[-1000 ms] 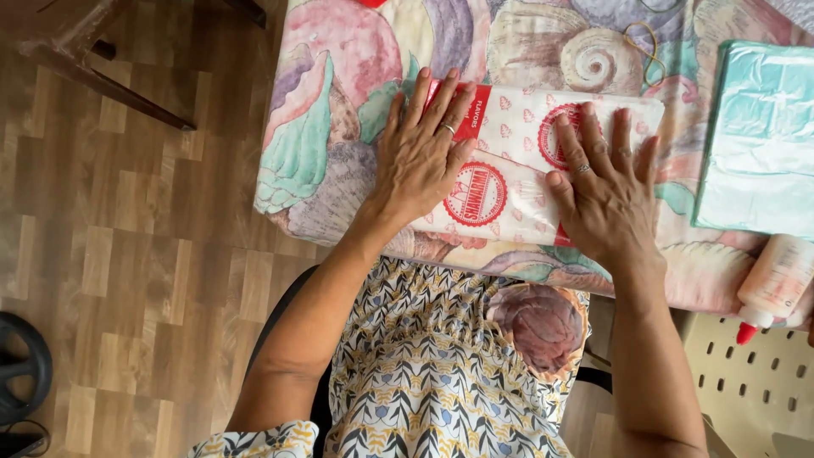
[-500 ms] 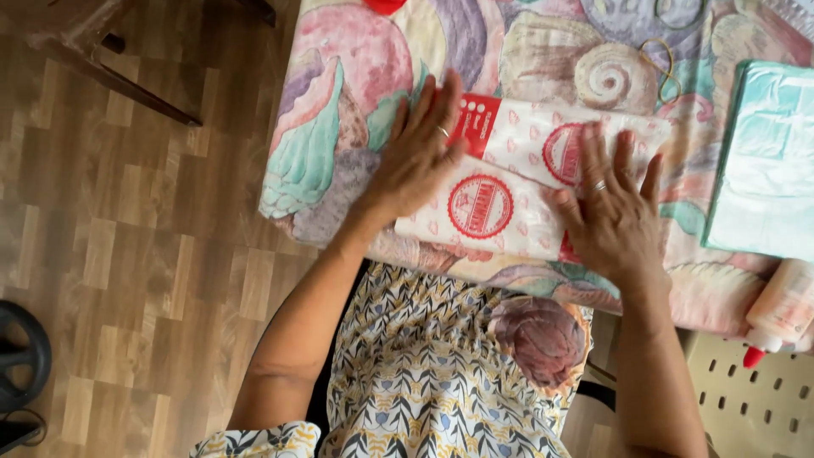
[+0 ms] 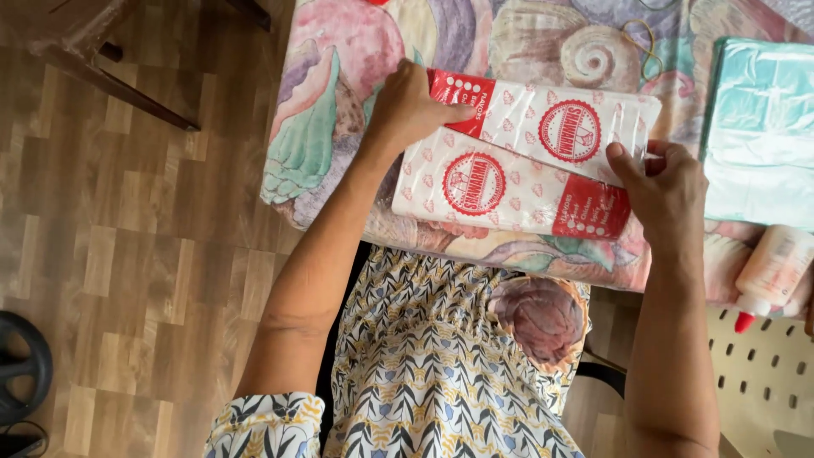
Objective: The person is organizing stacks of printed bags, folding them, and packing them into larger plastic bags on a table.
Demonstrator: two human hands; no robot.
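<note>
Head view, looking straight down at the table (image 3: 543, 34) with its shell-pattern cloth. Work looks like it's partway: a white paper sheet (image 3: 509, 170) with red round stamps and red end bands lies folded over on itself near the table's front edge, top layer sitting skewed over the bottom one, so I'd guess the fold is made but not yet squared up or glued.

The left hand (image 3: 411, 106) grips the sheet's end at about 10 o'clock, fingers curled, thumb lying across the red band. The right hand (image 3: 666, 191) pinches the other end at about 4 o'clock, thumb on top.

Count: one folded sheet showing two layers, one stack of pale green paper (image 3: 759, 131) at 3 o'clock, one glue bottle (image 3: 767, 276) with a red tip lying at the table's edge around 4 o'clock, untouched. Two hands, both busy.
</note>
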